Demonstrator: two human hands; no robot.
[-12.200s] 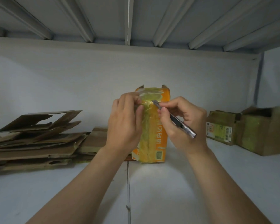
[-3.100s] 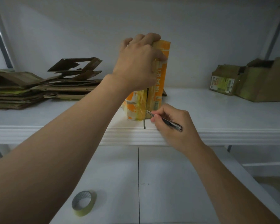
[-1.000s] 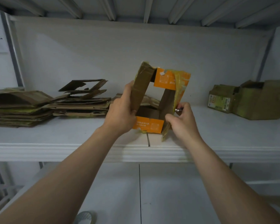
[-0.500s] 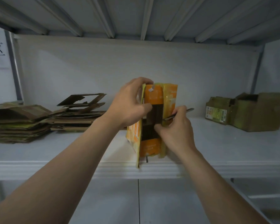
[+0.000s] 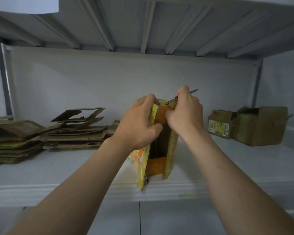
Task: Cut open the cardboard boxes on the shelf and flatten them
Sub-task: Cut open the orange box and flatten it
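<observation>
An orange and yellow cardboard box (image 5: 157,164), cut open and hollow, stands on end at the front edge of the white shelf (image 5: 58,168). My left hand (image 5: 139,126) grips its upper left side. My right hand (image 5: 185,114) presses on the upper right side of the box while also holding a thin metal utility knife (image 5: 180,97), whose tip points up and to the right. Both hands squeeze the top of the box together. The box's top is mostly hidden by my fingers.
Stacks of flattened brown cardboard (image 5: 41,134) lie on the shelf at the left. Two intact brown boxes (image 5: 249,126) sit at the right, by the back wall. A ribbed shelf underside (image 5: 146,28) hangs overhead. A metal upright (image 5: 6,82) stands at the far left.
The box went from cut and spread open to stood on end. Over the last half second my hands moved up to its top and pressed the sides closer together.
</observation>
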